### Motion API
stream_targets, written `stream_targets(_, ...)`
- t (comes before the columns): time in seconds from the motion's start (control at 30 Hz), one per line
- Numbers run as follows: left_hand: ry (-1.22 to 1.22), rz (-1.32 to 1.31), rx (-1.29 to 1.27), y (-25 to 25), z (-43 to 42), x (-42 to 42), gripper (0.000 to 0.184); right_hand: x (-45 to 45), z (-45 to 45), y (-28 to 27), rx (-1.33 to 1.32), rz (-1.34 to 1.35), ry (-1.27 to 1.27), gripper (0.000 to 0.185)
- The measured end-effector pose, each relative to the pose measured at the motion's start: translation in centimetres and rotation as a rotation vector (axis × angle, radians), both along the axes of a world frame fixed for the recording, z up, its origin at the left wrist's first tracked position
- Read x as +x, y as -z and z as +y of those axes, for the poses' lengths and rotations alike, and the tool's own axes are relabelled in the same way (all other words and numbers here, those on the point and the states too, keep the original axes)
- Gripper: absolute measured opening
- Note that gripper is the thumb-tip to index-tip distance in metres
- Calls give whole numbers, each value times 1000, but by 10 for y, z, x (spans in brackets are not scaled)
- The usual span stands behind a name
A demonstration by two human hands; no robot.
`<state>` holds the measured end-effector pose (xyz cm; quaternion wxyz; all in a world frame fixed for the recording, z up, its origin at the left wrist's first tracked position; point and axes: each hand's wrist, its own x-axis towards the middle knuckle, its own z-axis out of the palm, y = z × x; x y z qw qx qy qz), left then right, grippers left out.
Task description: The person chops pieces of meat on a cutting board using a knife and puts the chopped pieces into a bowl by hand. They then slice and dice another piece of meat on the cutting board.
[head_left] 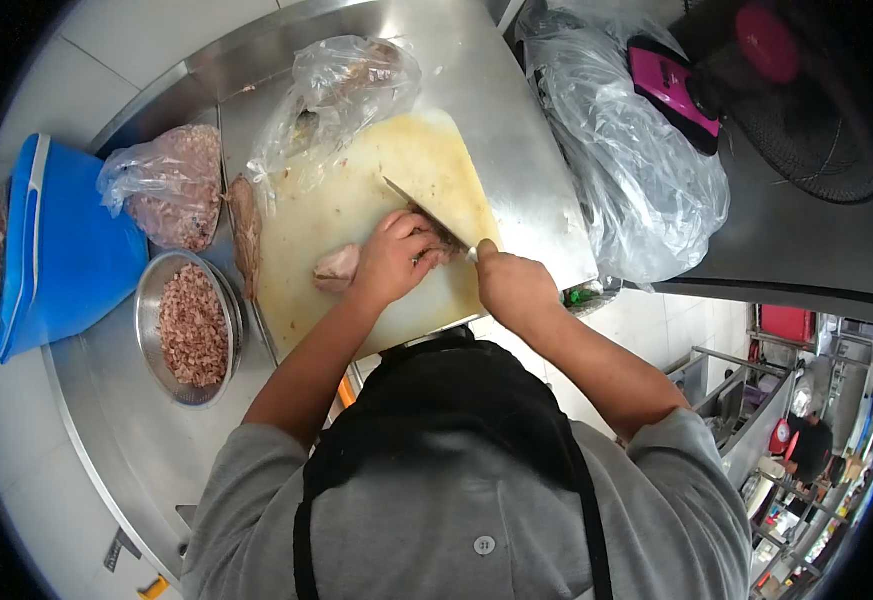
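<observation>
My right hand [517, 290] is wrapped round the pale handle of a kitchen knife [430, 217]. Its blade points up and to the left over the yellowed cutting board [396, 140]. Beside the blade, my left hand [396, 258] presses its bent fingers on a piece of meat [448, 243], mostly hidden by the fingers and the knife. A pale pink chunk of meat [337, 269] lies on the board just left of my left wrist. Along the board's left edge rests a long brownish piece of meat [245, 232].
Left of the board stand a metal colander [193, 391] of diced meat, a plastic bag of minced meat [178, 195] and a blue container [71, 250]. A clear bag with meat [356, 80] overlaps the board's top. Plastic bags [626, 170] and a pink-and-black device [671, 88] are at right.
</observation>
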<state>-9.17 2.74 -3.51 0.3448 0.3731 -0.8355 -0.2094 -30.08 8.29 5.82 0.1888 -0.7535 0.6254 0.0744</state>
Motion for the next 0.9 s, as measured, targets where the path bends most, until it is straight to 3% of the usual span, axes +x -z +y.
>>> stream_targets(0.23, -24, 32, 108, -5, 5, 6, 17, -4, 21, -64, 124, 119, 28, 16)
stream_targets(0.33, -24, 31, 67, 5, 4, 6, 19, 13, 5, -6, -11, -13, 13, 18)
stream_targets(0.53, -39, 42, 15, -2, 8, 9, 18, 9, 1, -42, -10, 31, -17, 16)
stream_targets(0.6, -60, 37, 39, 0, 8, 9, 18, 7, 14, -66, 171, 130, 23, 16)
stream_targets(0.77, -75, -1, 48, 6, 6, 11, 17, 28, -5, -9, 21, 27, 18, 16)
stream_targets(0.9, -64, 62, 60, 1, 13, 11, 16, 9, -1, -45, 18, 34, -34, 15)
